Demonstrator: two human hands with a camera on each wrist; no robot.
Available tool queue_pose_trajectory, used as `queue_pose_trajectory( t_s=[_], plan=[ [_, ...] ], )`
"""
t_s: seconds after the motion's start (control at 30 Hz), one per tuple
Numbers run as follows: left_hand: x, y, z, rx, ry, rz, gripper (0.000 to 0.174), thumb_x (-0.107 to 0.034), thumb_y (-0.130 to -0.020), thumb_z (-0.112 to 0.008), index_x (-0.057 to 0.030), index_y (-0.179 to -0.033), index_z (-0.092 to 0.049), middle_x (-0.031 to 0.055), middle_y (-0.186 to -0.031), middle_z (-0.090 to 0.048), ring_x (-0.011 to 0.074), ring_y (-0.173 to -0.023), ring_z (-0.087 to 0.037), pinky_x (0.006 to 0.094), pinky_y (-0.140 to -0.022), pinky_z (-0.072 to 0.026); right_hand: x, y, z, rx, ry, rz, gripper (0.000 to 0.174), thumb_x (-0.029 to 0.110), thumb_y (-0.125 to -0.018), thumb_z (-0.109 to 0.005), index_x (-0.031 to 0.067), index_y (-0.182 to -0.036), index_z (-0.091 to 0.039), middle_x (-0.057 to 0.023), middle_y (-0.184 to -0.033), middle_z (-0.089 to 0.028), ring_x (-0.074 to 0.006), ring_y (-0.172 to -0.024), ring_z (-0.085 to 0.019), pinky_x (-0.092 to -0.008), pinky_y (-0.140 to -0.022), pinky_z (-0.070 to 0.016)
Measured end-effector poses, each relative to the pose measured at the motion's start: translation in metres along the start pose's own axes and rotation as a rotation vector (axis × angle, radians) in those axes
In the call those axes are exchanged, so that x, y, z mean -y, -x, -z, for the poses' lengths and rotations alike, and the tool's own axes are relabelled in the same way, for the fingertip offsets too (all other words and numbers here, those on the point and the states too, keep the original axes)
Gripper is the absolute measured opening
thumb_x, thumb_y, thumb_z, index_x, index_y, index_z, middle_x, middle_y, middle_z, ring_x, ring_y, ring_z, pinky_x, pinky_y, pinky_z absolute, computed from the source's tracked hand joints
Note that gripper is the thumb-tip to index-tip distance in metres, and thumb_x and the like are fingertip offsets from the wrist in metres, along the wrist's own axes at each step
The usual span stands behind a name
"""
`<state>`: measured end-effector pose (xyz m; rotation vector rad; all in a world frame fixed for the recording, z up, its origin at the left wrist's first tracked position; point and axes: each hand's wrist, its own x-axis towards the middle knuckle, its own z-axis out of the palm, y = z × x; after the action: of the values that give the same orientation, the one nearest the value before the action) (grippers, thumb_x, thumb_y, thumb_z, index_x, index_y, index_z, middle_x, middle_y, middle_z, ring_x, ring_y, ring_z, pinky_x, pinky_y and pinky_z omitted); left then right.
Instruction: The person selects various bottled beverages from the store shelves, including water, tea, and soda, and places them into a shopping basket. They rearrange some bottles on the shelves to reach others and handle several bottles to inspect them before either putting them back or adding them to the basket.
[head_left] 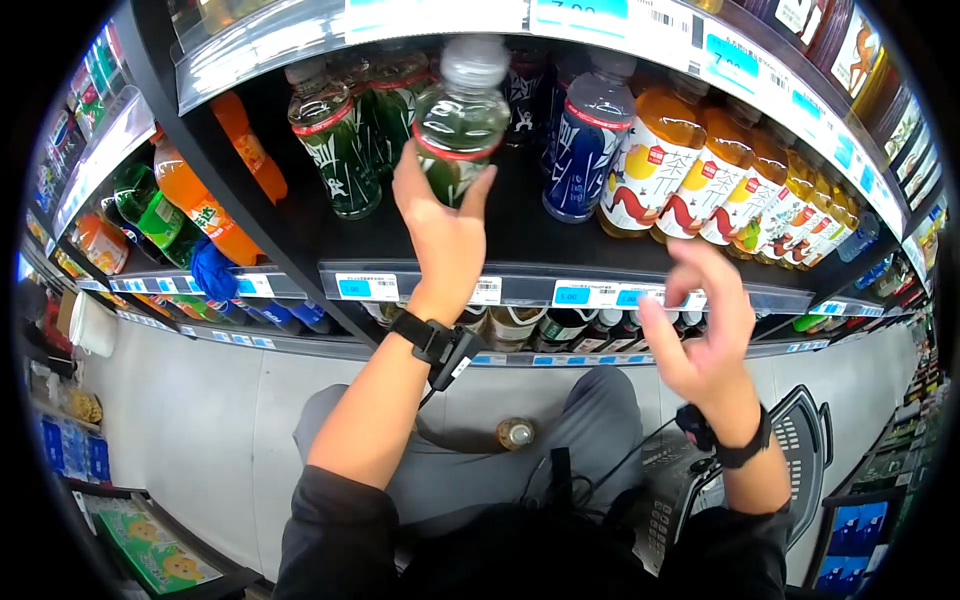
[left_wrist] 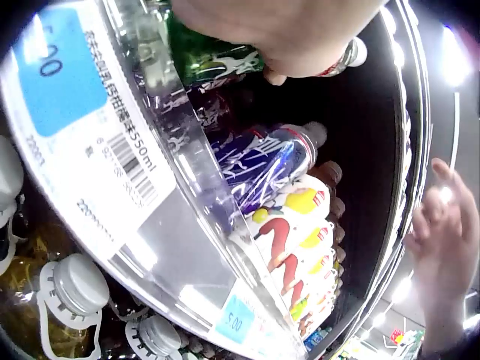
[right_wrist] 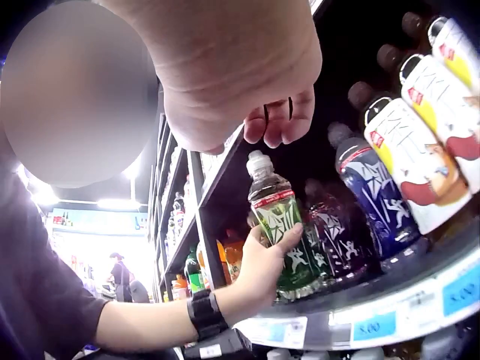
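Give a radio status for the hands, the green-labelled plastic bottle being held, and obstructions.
Left hand grips green-labelled, red-banded, white-capped plastic bottle. Right hand raised, holding nothing. No obstruction visible in front.

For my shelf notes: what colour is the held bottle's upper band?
The band is red, clearest in the right wrist view.

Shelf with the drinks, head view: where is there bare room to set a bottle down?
Bare shelf shows along the front between the left hand and the blue bottle, and more narrowly between that hand and the front green bottle. It is crowded right of the blue bottle, where amber bottles stand packed.
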<state>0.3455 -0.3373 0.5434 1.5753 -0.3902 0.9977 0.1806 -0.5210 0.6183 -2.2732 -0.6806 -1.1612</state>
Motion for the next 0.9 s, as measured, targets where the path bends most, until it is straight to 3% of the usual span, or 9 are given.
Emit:
queue_pose_trajectory(
  t_s=[0.27,0.37,0.47,0.57,0.63,0.73,0.8,0.83,0.9],
  plan=[
    [0.031,-0.021,0.013,0.001,-0.196,-0.013,0.074,-0.008,-0.08,-0.075,0.0067,-0.138,-0.031,0.0246,-0.12,-0.045,0.0384,-0.114,-0.044,0.0429,-0.1,-0.0335,0.015,0.105,0.072,0.025,0.295,-0.496,0.027,0.0,-0.077,-0.068,0.0002,-0.104,-0.062,-0.0044,-0.066,-0.055,-0.0139,-0.059,-0.053,-0.0268,-0.06,-0.0421],
    [0.041,-0.027,0.016,-0.03,-0.242,0.097,0.08,-0.012,-0.08,-0.076,0.0055,-0.141,-0.027,0.0258,-0.121,-0.043,0.0392,-0.116,-0.041,0.0426,-0.101,-0.0317,0.008,0.146,0.112,-0.293,0.153,-0.839,0.019,0.002,-0.092,-0.057,0.0011,-0.11,-0.059,0.0035,-0.069,-0.046,-0.0048,-0.058,-0.043,-0.0201,-0.054,-0.0338],
    [0.049,-0.029,0.017,-0.024,-0.322,0.102,0.08,-0.01,-0.083,-0.073,0.0029,-0.145,-0.024,0.0269,-0.127,-0.036,0.0365,-0.114,-0.042,0.039,-0.102,-0.032,-0.008,0.186,0.159,-0.441,0.298,-0.952,0.017,0.01,-0.096,-0.054,0.0013,-0.11,-0.058,0.0047,-0.068,-0.045,-0.0021,-0.057,-0.039,-0.0173,-0.051,-0.0301],
    [0.053,-0.026,0.013,-0.055,-0.385,0.044,0.082,-0.009,-0.084,-0.072,-0.0009,-0.148,-0.022,0.0253,-0.126,-0.035,0.0336,-0.114,-0.041,0.036,-0.101,-0.0323,-0.022,0.245,0.197,-0.436,0.307,-0.996,0.013,0.011,-0.096,-0.055,0.0026,-0.106,-0.059,0.005,-0.065,-0.044,-0.0018,-0.056,-0.038,-0.0177,-0.049,-0.0292],
    [0.053,-0.025,0.01,-0.076,-0.404,0.01,0.082,-0.009,-0.085,-0.071,-0.0021,-0.149,-0.021,0.0246,-0.125,-0.035,0.0328,-0.113,-0.041,0.0353,-0.1,-0.0325,-0.024,0.284,0.213,-0.25,0.311,-1.231,0.01,0.013,-0.096,-0.056,0.0043,-0.1,-0.059,0.0053,-0.063,-0.043,-0.0022,-0.053,-0.037,-0.019,-0.047,-0.0294],
    [0.057,-0.025,0.01,-0.131,-0.478,-0.032,0.079,-0.013,-0.081,-0.074,-0.0017,-0.146,-0.03,0.0261,-0.12,-0.048,0.0375,-0.113,-0.043,0.0385,-0.1,-0.0333,-0.027,0.357,0.224,-0.224,0.168,-1.474,0.01,0.015,-0.095,-0.057,0.0051,-0.095,-0.059,0.0055,-0.062,-0.043,-0.0027,-0.051,-0.038,-0.0204,-0.045,-0.0301],
    [0.066,-0.031,0.013,-0.187,-0.647,-0.36,0.064,-0.007,-0.079,-0.073,-0.0007,-0.136,-0.045,0.0282,-0.114,-0.059,0.0395,-0.108,-0.055,0.0453,-0.097,-0.0394,-0.034,0.4,0.228,-0.124,0.215,-1.552,0.014,0.016,-0.094,-0.058,0.0032,-0.089,-0.06,0.0037,-0.064,-0.048,-0.0042,-0.053,-0.043,-0.0226,-0.046,-0.0336],
    [0.05,-0.029,0.018,0.037,-0.676,-0.068,0.062,-0.011,-0.088,-0.065,0.012,-0.138,-0.036,0.0318,-0.139,-0.041,0.0395,-0.129,-0.04,0.0451,-0.11,-0.027,-0.034,0.409,0.225,-0.068,0.245,-1.57,0.014,0.017,-0.093,-0.059,0.0036,-0.089,-0.06,0.002,-0.062,-0.049,-0.0061,-0.05,-0.045,-0.0231,-0.045,-0.0368],
    [0.03,-0.025,0.018,0.064,-0.594,-0.171,0.033,-0.002,-0.086,-0.063,0.0065,-0.116,-0.054,0.0247,-0.114,-0.062,0.0347,-0.101,-0.062,0.0418,-0.091,-0.047,-0.029,0.426,0.219,-0.132,0.175,-1.61,0.018,0.02,-0.094,-0.059,0.0025,-0.09,-0.062,0.0016,-0.063,-0.052,-0.0073,-0.052,-0.049,-0.023,-0.047,-0.0386]
  ],
)
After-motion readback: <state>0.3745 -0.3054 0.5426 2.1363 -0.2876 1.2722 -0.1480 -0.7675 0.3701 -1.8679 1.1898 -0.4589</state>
